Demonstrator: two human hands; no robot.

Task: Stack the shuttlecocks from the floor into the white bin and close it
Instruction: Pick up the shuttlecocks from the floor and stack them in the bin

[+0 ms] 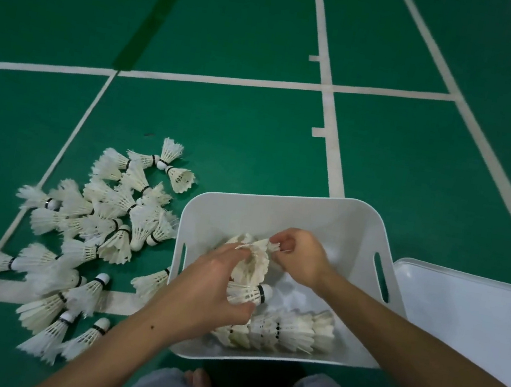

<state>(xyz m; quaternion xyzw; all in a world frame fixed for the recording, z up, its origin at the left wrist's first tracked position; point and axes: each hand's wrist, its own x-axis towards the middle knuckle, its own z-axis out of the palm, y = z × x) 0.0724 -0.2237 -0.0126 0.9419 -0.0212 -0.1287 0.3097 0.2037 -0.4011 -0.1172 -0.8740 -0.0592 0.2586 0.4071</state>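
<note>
Over the white bin, both hands, left and right, pinch shuttlecocks, apparently nesting them to save space.

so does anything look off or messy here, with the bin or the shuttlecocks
Mostly the loose pile of shuttlecocks on the green floor left of the white bin: they lie jumbled, pointing every way, some with ruffled feathers. Inside the bin a nested row lies tidy. The lid rests off to the right.

Both bare forearms reaching forward and down, left hand with fingers curled in a grip, right hand pinching at fingertips, hands close together
</note>
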